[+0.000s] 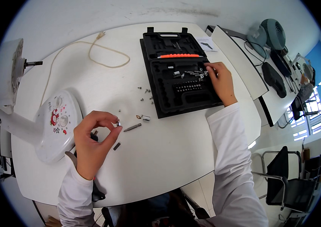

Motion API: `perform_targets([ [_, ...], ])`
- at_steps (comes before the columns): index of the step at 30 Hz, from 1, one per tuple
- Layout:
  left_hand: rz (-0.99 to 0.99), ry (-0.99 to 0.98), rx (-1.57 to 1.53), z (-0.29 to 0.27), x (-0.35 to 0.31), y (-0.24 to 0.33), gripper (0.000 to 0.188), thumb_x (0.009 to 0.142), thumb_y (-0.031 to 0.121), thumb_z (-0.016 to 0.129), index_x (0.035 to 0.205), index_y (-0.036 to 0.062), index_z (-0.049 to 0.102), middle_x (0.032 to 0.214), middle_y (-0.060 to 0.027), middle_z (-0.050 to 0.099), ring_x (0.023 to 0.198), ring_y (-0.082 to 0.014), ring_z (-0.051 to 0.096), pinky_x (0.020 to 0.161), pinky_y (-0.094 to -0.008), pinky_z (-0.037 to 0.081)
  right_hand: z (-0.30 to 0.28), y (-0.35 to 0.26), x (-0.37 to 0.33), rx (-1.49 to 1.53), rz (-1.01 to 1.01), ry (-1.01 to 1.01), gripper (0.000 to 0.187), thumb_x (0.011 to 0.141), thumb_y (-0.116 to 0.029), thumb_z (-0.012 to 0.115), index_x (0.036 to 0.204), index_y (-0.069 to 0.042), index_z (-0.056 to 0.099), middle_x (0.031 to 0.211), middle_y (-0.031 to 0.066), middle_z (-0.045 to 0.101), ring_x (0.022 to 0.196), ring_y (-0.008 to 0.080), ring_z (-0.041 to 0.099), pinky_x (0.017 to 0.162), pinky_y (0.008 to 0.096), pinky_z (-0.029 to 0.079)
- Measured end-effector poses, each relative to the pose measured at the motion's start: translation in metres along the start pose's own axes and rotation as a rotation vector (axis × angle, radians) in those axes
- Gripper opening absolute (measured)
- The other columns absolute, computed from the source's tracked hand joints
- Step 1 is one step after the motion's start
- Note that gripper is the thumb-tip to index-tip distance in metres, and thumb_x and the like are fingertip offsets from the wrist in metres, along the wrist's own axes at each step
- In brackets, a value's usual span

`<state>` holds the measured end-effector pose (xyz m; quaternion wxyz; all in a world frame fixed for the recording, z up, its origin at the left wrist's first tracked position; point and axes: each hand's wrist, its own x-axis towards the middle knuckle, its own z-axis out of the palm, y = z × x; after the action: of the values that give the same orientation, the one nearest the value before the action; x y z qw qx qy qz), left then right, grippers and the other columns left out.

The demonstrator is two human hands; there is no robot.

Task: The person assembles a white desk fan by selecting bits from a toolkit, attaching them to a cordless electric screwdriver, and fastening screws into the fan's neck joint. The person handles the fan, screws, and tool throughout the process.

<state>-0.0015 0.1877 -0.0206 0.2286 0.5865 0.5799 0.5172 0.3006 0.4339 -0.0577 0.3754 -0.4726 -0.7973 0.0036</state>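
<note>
Clock directions refer to the centre of the white table (183, 151), except where another centre is stated. The left hand (91, 143), at 8 o'clock, pinches 1 small, shiny metal part (118, 123) between thumb and index fingertips; the gap between these 2 digits is closed down to the width of the part, and the other fingers are curled. The right hand (221, 81), at 2 o'clock, is partly open over the edge of the tool case (156, 81), with its fingertips at the loose metal sockets (195, 72); whether they grasp a piece cannot be determined. The case is moulded black plastic, lies open in 2 halves at 1 o'clock, and carries 1 ribbed orange shaft (179, 56) plus rows of short bits (189, 87), too small to count. From the pinched part, 1 long, slender metal bit (132, 127) lies at 3 o'clock and 1 short, dark bit (117, 146) at 6 o'clock. From the long bit, 1 smooth silver cylinder (146, 118) lies at 2 o'clock. At least 5 small screws (147, 90) are scattered at 12 o'clock from the cylinder. At 9 o'clock stands 1 glossy white base (44, 142) with rounded edges and 2 round knobs (63, 121). At 11 o'clock, 1 smooth beige cable (109, 67) forms a loop.
</note>
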Motion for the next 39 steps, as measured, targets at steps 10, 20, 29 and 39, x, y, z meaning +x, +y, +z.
perform_targets([
  [10, 0.095, 0.021, 0.129, 0.003, 0.004, 0.003, 0.023, 0.069, -0.008, 0.068, 0.090, 0.0017, 0.063, 0.088, -0.0070, 0.064, 0.083, -0.0170, 0.060, 0.079, -0.0278, 0.047, 0.010, -0.003, 0.018, -0.281, 0.072, -0.199, 0.014, 0.081, -0.018, 0.067, 0.092, -0.011, 0.069, 0.084, 0.0056, 0.065, 0.084, 0.0250, 0.059, 0.071, 0.0369, 0.048],
  [20, 0.018, -0.012, -0.108, -0.005, 0.000, -0.007, 0.025, 0.074, -0.011, 0.065, 0.096, -0.0002, 0.062, 0.096, -0.0081, 0.063, 0.094, -0.0193, 0.062, 0.087, -0.0309, 0.048, -0.010, -0.106, -0.006, 0.988, 0.079, -0.347, 0.041, 0.095, -0.008, 0.049, 0.136, -0.005, 0.046, 0.102, 0.0066, 0.065, 0.060, 0.0056, 0.047, 0.060, 0.0168, 0.041],
  [29, -0.054, -0.067, -0.344, -0.006, 0.000, -0.003, 0.029, 0.074, -0.013, 0.067, 0.100, -0.0018, 0.060, 0.098, -0.0076, 0.063, 0.095, -0.0188, 0.062, 0.090, -0.0321, 0.048, 0.001, -0.181, -0.065, 1.373, 0.084, -0.554, 0.016, 0.089, -0.002, 0.060, 0.104, -0.006, 0.060, 0.109, 0.0096, 0.063, 0.090, 0.0134, 0.061, 0.074, 0.0228, 0.047],
  [39, 0.027, -0.131, -0.275, -0.006, -0.001, -0.005, 0.026, 0.069, -0.012, 0.071, 0.091, 0.0010, 0.065, 0.095, -0.0086, 0.065, 0.090, -0.0176, 0.062, 0.084, -0.0305, 0.049, 0.009, -0.185, -0.083, 1.298, 0.161, -0.658, 0.021, 0.083, -0.002, 0.069, 0.102, -0.005, 0.062, 0.098, 0.0036, 0.066, 0.088, 0.0117, 0.063, 0.074, 0.0252, 0.050],
])
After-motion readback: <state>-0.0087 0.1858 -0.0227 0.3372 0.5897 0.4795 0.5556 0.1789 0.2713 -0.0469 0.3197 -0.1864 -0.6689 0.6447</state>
